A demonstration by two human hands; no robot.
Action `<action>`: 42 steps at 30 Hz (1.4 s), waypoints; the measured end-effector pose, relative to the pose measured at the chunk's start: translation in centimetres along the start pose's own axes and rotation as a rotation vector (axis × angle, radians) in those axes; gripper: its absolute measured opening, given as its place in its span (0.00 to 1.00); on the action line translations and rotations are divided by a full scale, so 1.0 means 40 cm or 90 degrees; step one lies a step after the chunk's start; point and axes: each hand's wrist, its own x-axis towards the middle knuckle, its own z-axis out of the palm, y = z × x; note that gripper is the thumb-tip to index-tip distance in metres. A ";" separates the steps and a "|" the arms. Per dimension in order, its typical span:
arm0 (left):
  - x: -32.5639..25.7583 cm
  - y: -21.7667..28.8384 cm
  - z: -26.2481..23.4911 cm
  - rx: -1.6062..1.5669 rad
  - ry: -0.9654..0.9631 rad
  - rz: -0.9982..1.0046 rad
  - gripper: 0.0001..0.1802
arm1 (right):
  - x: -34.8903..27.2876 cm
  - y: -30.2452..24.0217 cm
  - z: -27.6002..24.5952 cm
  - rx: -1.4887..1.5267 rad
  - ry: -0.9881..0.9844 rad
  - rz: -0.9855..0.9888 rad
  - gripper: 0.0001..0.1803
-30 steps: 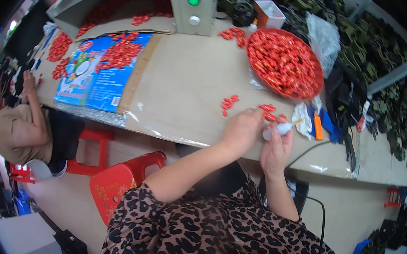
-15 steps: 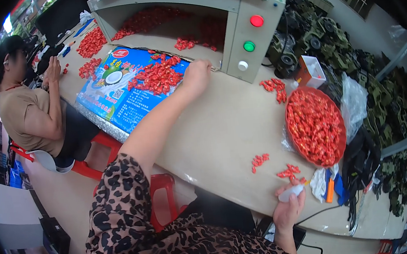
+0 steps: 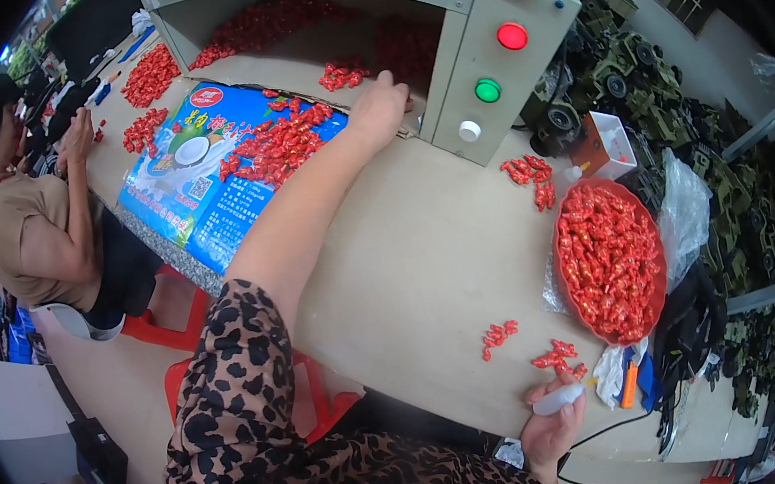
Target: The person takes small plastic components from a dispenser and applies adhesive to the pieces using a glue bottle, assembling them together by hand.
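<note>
My left hand [image 3: 381, 112] reaches to the mouth of a grey box-shaped machine [image 3: 506, 78]. The back of the hand hides most of its fingers, so its grip does not show. A small pile of glossy red plastic pieces [image 3: 344, 75] lies just left of it inside the opening. More red pieces [image 3: 278, 146] are spread on a blue printed cardboard sheet [image 3: 176, 190] beside my forearm. Low on the right, my right hand [image 3: 551, 431] is closed around a small whitish squeeze bottle [image 3: 558, 400] with a yellow tip. Loose red pieces [image 3: 557, 355] lie just beyond it.
A red basket [image 3: 566, 287] heaped with red pieces stands at the right, near a small open box [image 3: 608, 145], a plastic bag [image 3: 686, 210] and an orange-handled tool [image 3: 628, 387]. Dark green toy vehicles [image 3: 620, 76] pile up behind. A co-worker [image 3: 49, 216] sits at the left.
My left hand has moved up and farther into the machine's mouth. The view has shifted slightly. My right hand still holds the squeeze bottle, now turned more level.
</note>
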 end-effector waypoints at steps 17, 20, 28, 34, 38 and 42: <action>-0.642 0.397 -0.124 -1.295 -0.275 -0.347 0.14 | 0.011 -0.012 0.006 0.142 -0.006 0.079 0.17; -0.674 0.454 -0.111 -1.122 -0.144 -0.254 0.13 | 0.009 -0.001 -0.007 0.244 0.004 0.094 0.17; -0.706 0.477 -0.069 -1.065 -0.175 -0.210 0.13 | 0.019 -0.014 0.008 0.234 -0.005 0.081 0.13; -0.706 0.481 -0.063 -1.034 -0.141 -0.209 0.12 | 0.007 0.016 0.013 0.097 -0.045 -0.030 0.13; -0.703 0.481 -0.066 -1.016 -0.137 -0.220 0.12 | -0.009 0.019 0.020 -0.022 -0.048 -0.112 0.16; -0.704 0.483 -0.073 -1.015 -0.138 -0.223 0.12 | -0.013 0.026 0.015 -0.085 -0.057 -0.167 0.16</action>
